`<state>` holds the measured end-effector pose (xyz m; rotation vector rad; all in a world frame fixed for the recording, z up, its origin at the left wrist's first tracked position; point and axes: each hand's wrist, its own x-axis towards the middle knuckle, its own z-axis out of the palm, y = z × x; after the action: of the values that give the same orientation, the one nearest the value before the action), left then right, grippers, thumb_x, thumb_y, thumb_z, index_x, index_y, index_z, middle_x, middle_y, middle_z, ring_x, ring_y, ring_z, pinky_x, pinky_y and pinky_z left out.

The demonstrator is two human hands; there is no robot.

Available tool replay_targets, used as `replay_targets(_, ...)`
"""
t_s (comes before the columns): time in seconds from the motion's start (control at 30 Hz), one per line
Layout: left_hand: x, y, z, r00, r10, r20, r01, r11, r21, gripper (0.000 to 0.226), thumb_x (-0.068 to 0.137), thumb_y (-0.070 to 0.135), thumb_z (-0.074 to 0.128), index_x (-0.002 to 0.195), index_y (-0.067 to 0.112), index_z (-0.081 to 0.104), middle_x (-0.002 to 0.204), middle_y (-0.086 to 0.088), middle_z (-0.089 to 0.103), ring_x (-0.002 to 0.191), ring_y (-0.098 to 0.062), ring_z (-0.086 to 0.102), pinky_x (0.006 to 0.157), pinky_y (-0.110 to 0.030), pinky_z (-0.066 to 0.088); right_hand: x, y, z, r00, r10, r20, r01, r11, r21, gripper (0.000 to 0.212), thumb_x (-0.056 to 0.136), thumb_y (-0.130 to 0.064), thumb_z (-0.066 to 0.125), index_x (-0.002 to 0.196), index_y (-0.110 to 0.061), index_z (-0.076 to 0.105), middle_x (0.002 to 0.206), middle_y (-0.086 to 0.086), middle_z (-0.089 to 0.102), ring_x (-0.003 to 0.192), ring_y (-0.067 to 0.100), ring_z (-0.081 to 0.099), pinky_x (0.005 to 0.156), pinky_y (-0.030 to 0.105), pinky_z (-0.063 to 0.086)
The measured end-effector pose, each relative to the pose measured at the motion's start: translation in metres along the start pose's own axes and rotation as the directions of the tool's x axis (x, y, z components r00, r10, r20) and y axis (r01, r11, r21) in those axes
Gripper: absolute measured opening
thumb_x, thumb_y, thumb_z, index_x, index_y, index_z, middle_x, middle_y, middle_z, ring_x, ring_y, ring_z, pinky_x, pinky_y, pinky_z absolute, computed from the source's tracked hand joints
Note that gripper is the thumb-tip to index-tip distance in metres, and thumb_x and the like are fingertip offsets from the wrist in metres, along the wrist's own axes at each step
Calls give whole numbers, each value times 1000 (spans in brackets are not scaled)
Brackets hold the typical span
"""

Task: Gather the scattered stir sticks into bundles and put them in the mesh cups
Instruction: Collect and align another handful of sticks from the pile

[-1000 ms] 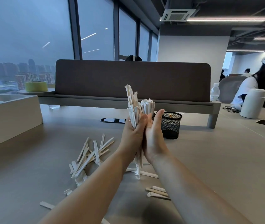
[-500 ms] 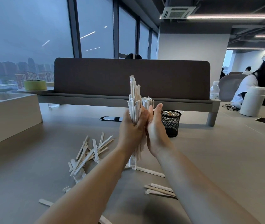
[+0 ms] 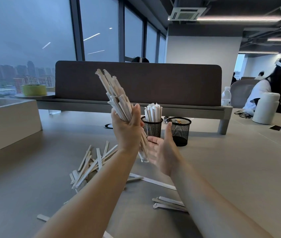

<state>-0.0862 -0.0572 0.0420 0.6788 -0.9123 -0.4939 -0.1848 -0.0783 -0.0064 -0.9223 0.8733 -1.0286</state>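
Note:
My left hand [image 3: 127, 131] grips a thick bundle of paper-wrapped stir sticks [image 3: 114, 93], lifted above the table and tilted with its top to the left. My right hand [image 3: 163, 152] hovers just right of the bundle's lower end with straight, spread fingers and holds nothing. Behind the hands stand two black mesh cups: the left cup [image 3: 152, 127] is packed with upright sticks, the right cup [image 3: 180, 130] shows no sticks. Loose sticks lie in a pile [image 3: 91, 165] on the table at the left, and a few more sticks [image 3: 169, 203] lie near my right forearm.
A dark divider panel [image 3: 138, 83] runs across the back of the grey table [image 3: 239, 169]. A white box [image 3: 7, 121] sits at the left, a green tape roll [image 3: 34, 89] behind it. At the far right a person sits by a white jug [image 3: 265, 108] and a water bottle [image 3: 226, 98].
My hands have parted: the right hand came off the bundle and opened, while the left keeps the bundle, now tilted left. The stick-filled cup has come into sight.

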Motion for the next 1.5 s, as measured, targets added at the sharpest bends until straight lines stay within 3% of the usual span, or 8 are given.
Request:
replay_targets(0.17,-1,-3,0,1000,-18,-18,17,999,-47,21,93,22,60,97,14,42,64,-4,52,49,-14,54,49,-26,51,2,16,23,998,39,-49,-24,959,283,92,87,-74,13,121,0,57,126,15,63,117,24,57,113,46,31)
replay_targets(0.33,-5,-10,-6,995,-62,74,60,998,21,25,86,16,70,92,20,46,75,-3,58,59,-17,62,58,-25,56,-7,20,34,992,30,-121,17,927,374,59,102,-47,25,126,-2,54,103,13,69,87,20,66,71,34,51)
replay_targets(0.53,-8,-17,-5,989,-95,117,88,994,61,33,86,8,68,110,5,47,72,5,56,54,0,62,63,-28,59,-3,22,31,994,-14,-108,56,916,397,52,103,-40,29,124,-1,55,102,17,69,88,21,67,75,33,51)
replay_targets(0.77,-13,-22,-1,991,-61,120,46,991,128,16,86,8,67,88,15,52,72,-7,57,56,-14,57,54,-30,52,7,25,27,925,-224,-306,180,970,-166,28,91,-28,41,68,-18,55,67,5,55,67,22,54,62,32,44)
replay_targets(0.93,-14,-26,-1,991,-34,129,14,988,152,19,90,14,64,93,21,46,76,4,52,73,-20,58,70,-40,50,-12,5,31,882,-426,-203,402,903,-149,54,93,-56,36,115,-14,62,120,2,63,115,12,55,104,34,40)
replay_targets(1.13,-20,-42,-5,959,-53,278,-8,977,214,27,88,14,66,110,5,53,95,-13,68,89,-23,68,79,-32,55,-18,-3,27,827,-563,10,562,825,-65,54,103,-39,20,102,-3,60,91,9,65,72,-5,66,63,5,47)
replay_targets(1.33,-22,-46,-10,916,-202,347,137,970,202,38,78,23,75,112,13,59,96,-10,72,91,-20,71,82,-37,57,-22,-13,26,854,-518,57,521,848,-95,43,90,-52,46,112,-18,62,99,-5,70,89,-3,66,78,11,49)
replay_targets(1.5,-26,-54,-15,907,-167,386,57,958,282,42,73,30,71,109,14,59,92,-8,72,89,-19,71,82,-49,58,-27,-18,24,858,-496,134,514,832,-207,61,76,-49,67,121,-10,55,103,4,68,92,7,66,83,18,49)
